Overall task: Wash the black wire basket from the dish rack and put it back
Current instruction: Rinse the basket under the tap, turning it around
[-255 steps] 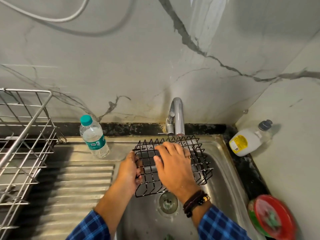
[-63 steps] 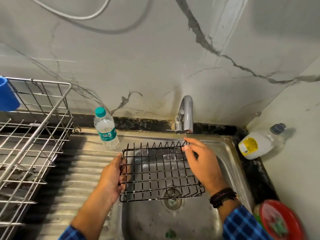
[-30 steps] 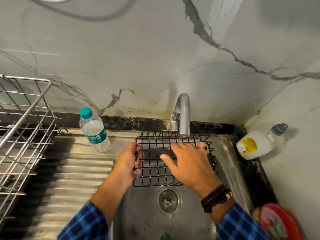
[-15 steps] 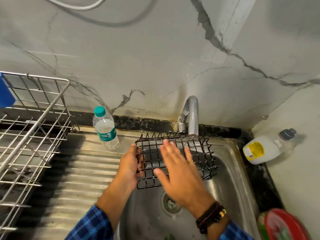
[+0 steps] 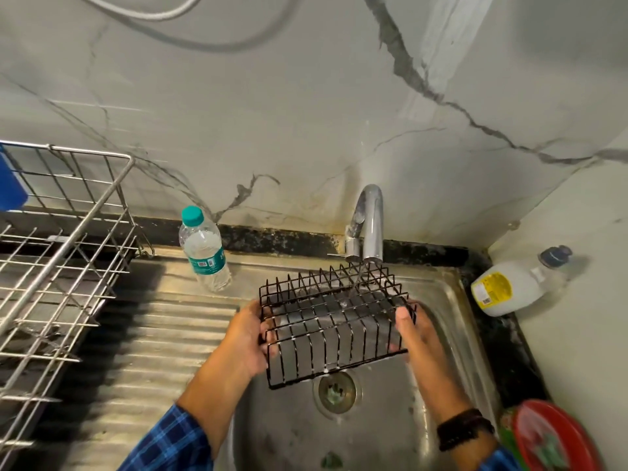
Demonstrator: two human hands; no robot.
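- The black wire basket (image 5: pixel 333 321) was in the middle of the frame, held up over the sink (image 5: pixel 452 300) and tipped a little, with its far edge under the tap (image 5: pixel 368 219).
- A thin stream of water ran from the tap onto that far edge.
- The left hand (image 5: pixel 249 338) gripped the left end of the basket, with its fingers (image 5: pixel 264 338) curled round the wires.
- The right hand (image 5: pixel 421 341) held the right end. Its thumb (image 5: pixel 403 319) pressed on the wires, and its other fingers were hidden behind the basket.
- The dish rack (image 5: pixel 61 266) stood at the left of the frame, well apart from the basket. It looked like the basket's home.
- I thought the wet wires could be slippery. If a hand let go too soon, the basket could drop and bang into the sink.
- Water hitting the wires could splash out onto the worktop (image 5: pixel 577 334) or onto the blue checked sleeve (image 5: pixel 170 440).
- A water bottle (image 5: pixel 205 249) stood between the sink and the rack. A basket swung that way too low could knock it over.
- The basket had pointy wire ends along its far edge. I thought they could catch on the rack's wires on the way in.
- A soap bottle (image 5: pixel 509 290) lay on the worktop at the right, just beside the sink.
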